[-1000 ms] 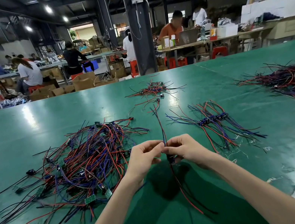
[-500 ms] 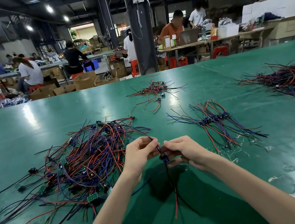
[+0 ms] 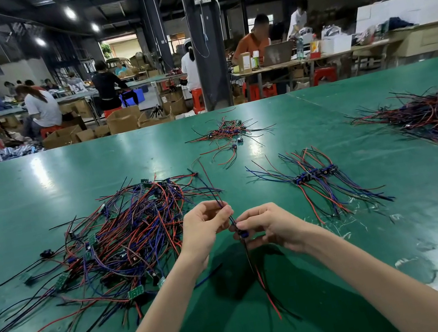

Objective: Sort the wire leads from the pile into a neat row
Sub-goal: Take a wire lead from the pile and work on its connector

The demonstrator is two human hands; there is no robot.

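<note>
dangling over the table (image 3: 39,183), a wire lead (image 3: 263,281) is being pinched by curled fingers of left hand (image 3: 206,232) and right hand (image 3: 272,226) (pile (image 3: 125,240) alongside).

The left hand (image 3: 204,228) and right hand (image 3: 270,227) are bare, on slim bare forearms (image 3: 162,316).

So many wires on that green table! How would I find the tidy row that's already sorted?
On the green table, look just beyond and right of the person's right hand. The row lies there: unlike the tangled pile on the left, its blue connectors sit side by side in a line, wires fanning out both ways.
</note>
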